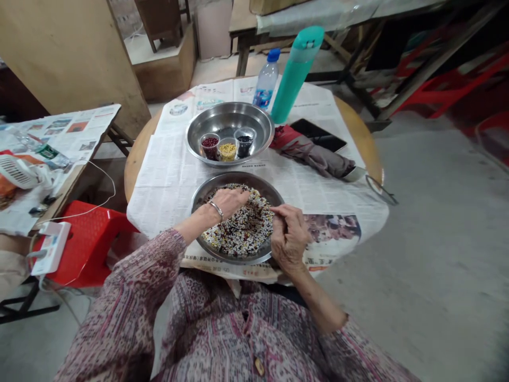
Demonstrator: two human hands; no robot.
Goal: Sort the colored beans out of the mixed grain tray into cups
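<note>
A metal bowl [254,260] in front of me holds a mix of white, dark red, yellow and black beans or grains [230,233]. My left hand [231,201], with a bracelet at the wrist, reaches over the bowl's far side. Its fingers are bent down at the mix, and their tips are partly hidden. At the right rim my right hand [290,236] is closed, thumb and index finger together; anything between them is too small to make out. Behind stands a larger metal basin [254,119] with three clear cups: dark red beans [210,147], yellow beans [228,151] and black beans [244,144].
Newspaper [159,175] covers the round table. Beyond the basin stand a water bottle [266,79] and a teal flask [297,74]. A folded umbrella [314,151] and a dark phone or tablet [318,135] lie at right. On my left, a red stool [91,244] bears a power strip [51,248].
</note>
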